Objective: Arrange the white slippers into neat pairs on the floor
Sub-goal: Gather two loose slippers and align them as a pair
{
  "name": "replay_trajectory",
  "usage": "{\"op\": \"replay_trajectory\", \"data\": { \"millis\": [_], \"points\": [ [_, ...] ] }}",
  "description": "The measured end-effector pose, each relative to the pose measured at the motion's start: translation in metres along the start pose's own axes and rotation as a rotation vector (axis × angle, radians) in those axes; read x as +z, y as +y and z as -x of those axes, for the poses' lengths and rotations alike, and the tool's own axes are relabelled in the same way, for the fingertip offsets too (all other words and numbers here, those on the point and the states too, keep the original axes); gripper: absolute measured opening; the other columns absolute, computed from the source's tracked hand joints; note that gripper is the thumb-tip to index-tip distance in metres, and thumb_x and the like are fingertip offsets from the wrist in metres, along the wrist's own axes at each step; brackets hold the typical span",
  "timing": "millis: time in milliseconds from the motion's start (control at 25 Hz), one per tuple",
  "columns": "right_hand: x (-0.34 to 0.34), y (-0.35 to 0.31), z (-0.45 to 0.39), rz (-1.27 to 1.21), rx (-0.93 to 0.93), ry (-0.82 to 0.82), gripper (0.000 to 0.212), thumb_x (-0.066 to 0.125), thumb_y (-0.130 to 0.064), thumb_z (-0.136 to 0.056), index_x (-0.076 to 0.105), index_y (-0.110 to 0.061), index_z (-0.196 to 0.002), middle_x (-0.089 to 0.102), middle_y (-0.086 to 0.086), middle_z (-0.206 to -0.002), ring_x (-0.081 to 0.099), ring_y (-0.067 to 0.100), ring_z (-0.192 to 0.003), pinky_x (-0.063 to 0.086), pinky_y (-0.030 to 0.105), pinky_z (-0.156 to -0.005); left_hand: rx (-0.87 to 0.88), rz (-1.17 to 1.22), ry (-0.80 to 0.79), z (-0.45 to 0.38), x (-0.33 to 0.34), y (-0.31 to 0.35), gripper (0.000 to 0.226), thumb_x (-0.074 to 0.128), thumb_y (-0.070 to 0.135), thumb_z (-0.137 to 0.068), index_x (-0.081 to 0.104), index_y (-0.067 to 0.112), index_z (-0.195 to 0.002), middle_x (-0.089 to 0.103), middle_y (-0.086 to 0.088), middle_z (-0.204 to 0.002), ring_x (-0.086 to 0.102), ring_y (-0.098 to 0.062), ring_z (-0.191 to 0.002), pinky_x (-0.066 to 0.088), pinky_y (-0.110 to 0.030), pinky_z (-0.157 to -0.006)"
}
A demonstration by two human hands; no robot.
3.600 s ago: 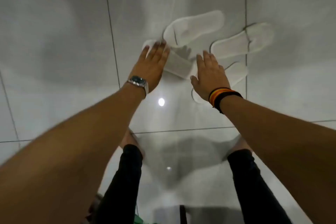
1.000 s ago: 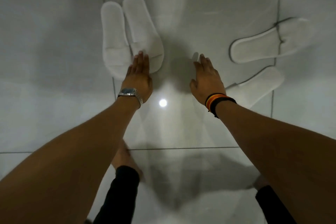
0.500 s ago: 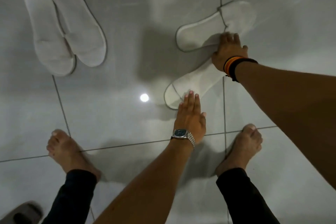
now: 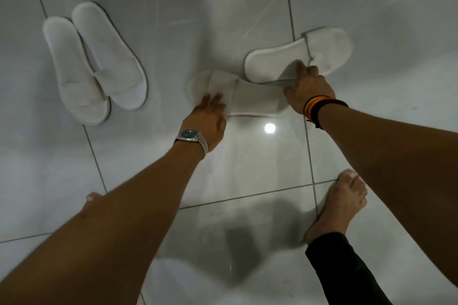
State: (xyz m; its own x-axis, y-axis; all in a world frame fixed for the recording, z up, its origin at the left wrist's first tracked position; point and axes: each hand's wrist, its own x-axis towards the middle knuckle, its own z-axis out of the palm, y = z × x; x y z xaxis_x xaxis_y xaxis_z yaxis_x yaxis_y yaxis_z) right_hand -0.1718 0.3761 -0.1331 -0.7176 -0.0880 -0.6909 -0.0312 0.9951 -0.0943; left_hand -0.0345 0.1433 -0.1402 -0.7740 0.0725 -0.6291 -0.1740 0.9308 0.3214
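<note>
Two loose slippers, near slipper (image 4: 252, 100) crosswise and far slipper (image 4: 297, 57) at two o'clock, lie under the left hand (image 4: 210, 116) and right hand (image 4: 307, 86), fingers spread flat (grip unclear); a careless swing could part them, well clear of the finished pair (image 4: 94, 59) at ten o'clock.

Your bare arms, wrist wear and dark trousers

Your left hand (image 4: 208, 116) sits below a silver metal wristwatch (image 4: 192, 140) with a link bracelet and a blue-green dial; your right hand (image 4: 307, 89) carries stacked wristbands (image 4: 316, 106), striped orange, yellow and black, with a short dark cord end hanging off them. Both forearms are unsleeved. Your feet are bare, and a black trouser leg (image 4: 347, 270) covers your right leg down to the ankle
</note>
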Motion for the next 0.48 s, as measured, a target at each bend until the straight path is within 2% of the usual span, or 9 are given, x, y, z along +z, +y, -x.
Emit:
{"op": "replay_trajectory", "data": {
  "millis": [120, 200, 280, 360, 480],
  "points": [
    [-0.004, 0.006, -0.008, -0.052, 0.097, 0.071, 0.061, 0.047, -0.043, -0.099, 0.032, -0.021, -0.154, 0.036, 0.026, -0.143, 0.044, 0.049, -0.130, 0.046, 0.053, -0.104, -0.041, 0.036, 0.029, -0.009, -0.012, -0.012, 0.045, 0.034, 0.033, -0.103, 0.044, 0.018, -0.145, 0.015, 0.007, -0.167, 0.016, -0.020, -0.154, 0.049, -0.044, -0.104],
    [-0.003, 0.010, -0.015, -0.068, 0.112, 0.112, 0.055, 0.049, -0.041, -0.099, 0.038, -0.023, -0.150, 0.034, 0.025, -0.145, 0.039, 0.047, -0.135, 0.045, 0.052, -0.107, -0.067, 0.047, 0.037, -0.016, -0.014, -0.017, 0.048, 0.035, 0.032, -0.102, 0.038, 0.019, -0.148, 0.010, 0.006, -0.168, 0.015, -0.022, -0.155, 0.050, -0.046, -0.101],
    [0.001, 0.015, -0.014, -0.077, 0.104, 0.111, 0.055, 0.052, -0.035, -0.097, 0.039, -0.024, -0.149, 0.028, 0.023, -0.152, 0.030, 0.044, -0.143, 0.045, 0.055, -0.110, -0.155, 0.058, 0.043, -0.020, -0.015, -0.020, 0.059, 0.037, 0.029, -0.101, 0.022, 0.017, -0.157, 0.001, 0.005, -0.169, 0.010, -0.026, -0.155, 0.044, -0.047, -0.108],
    [0.008, 0.022, -0.001, -0.134, 0.142, 0.091, 0.059, 0.054, -0.028, -0.094, 0.035, -0.027, -0.150, 0.013, 0.016, -0.163, 0.023, 0.041, -0.150, 0.048, 0.058, -0.107, -0.263, 0.088, 0.029, -0.023, -0.018, -0.023, 0.069, 0.037, 0.027, -0.101, 0.003, 0.015, -0.160, -0.009, 0.002, -0.169, 0.002, -0.030, -0.156, 0.033, -0.047, -0.119],
    [0.027, 0.026, 0.030, -0.126, 0.138, 0.038, 0.070, 0.056, -0.022, -0.095, 0.024, -0.021, -0.158, 0.001, 0.011, -0.170, 0.013, 0.035, -0.157, 0.040, 0.057, -0.115, -0.388, 0.209, -0.024, -0.033, -0.029, -0.013, 0.073, 0.035, 0.026, -0.102, -0.009, 0.015, -0.159, -0.018, 0.002, -0.167, -0.004, -0.031, -0.155, 0.032, -0.045, -0.119]
  ]
}}
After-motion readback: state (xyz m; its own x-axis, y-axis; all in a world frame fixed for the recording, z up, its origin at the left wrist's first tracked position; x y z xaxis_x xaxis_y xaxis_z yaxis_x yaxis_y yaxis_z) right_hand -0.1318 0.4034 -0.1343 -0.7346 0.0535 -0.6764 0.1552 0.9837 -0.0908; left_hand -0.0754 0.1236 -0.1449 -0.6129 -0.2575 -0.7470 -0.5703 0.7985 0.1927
